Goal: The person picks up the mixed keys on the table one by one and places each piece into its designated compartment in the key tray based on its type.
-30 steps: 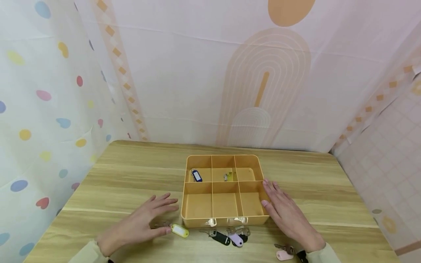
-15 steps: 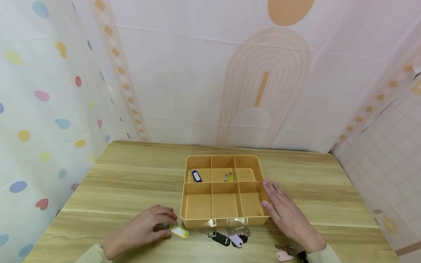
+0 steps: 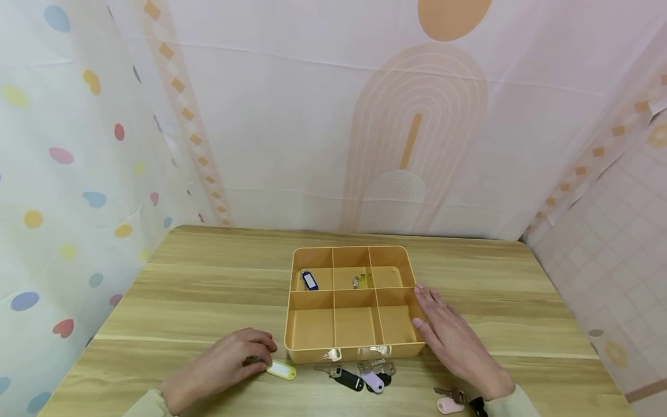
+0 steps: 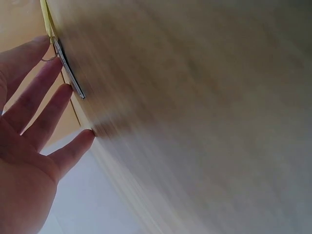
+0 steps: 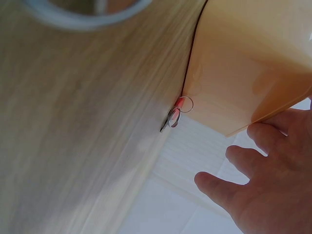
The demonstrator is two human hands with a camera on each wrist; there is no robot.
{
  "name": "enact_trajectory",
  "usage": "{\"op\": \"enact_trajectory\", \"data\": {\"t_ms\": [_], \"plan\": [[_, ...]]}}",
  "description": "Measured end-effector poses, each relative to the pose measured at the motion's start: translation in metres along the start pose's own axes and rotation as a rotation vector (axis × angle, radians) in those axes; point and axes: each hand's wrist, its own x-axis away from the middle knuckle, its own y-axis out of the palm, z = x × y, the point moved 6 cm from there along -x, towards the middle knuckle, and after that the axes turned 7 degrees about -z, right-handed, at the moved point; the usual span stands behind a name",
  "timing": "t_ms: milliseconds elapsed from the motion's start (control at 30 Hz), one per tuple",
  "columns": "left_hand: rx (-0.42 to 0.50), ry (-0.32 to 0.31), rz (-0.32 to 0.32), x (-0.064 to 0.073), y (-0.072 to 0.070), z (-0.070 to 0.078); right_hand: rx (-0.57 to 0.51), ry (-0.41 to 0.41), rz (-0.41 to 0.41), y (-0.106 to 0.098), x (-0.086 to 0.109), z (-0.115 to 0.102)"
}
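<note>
My left hand bends its fingers down over a key with a yellow key tag, left of the box's front corner. In the left wrist view the fingertips are at the metal key and its ring; the thumb is hidden there. My right hand rests with extended fingers along the right rim of an orange six-compartment box, thumb tip at the front right compartment. A blue-tagged key lies in the back left compartment, and a yellow-tagged one in the back middle one.
Before the box lie keys with a black tag and a lilac tag, another dark tag partly beneath. A pink tag with a key lies by my right wrist. A red-tagged key shows beside the box. Patterned curtains surround the wooden table.
My left hand has lowered, its fingers closing from spread to bent around the yellow-tagged key, which has shifted slightly left. My right hand stays on the box rim.
</note>
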Motion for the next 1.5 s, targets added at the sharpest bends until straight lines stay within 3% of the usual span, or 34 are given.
{"op": "enact_trajectory", "data": {"t_ms": [200, 433, 567, 833, 1400, 1500], "plan": [[0.08, -0.021, 0.056, 0.003, -0.003, -0.002, 0.001, -0.003, 0.003, 0.0, 0.0, -0.001], [0.158, 0.025, 0.157, 0.004, -0.014, 0.0, 0.006, -0.01, 0.014, 0.001, 0.0, 0.0], [0.202, 0.015, 0.195, 0.007, -0.02, -0.001, 0.013, -0.021, 0.028, 0.0, 0.0, 0.0], [0.204, 0.016, 0.312, 0.009, -0.034, 0.0, -0.005, -0.009, 0.012, 0.0, 0.0, -0.001], [0.265, -0.109, 0.474, 0.014, -0.059, 0.005, -0.009, -0.014, 0.022, 0.0, 0.001, -0.002], [0.267, -0.106, 0.501, 0.014, -0.062, 0.007, -0.012, -0.016, 0.025, 0.0, 0.001, -0.002]]}}
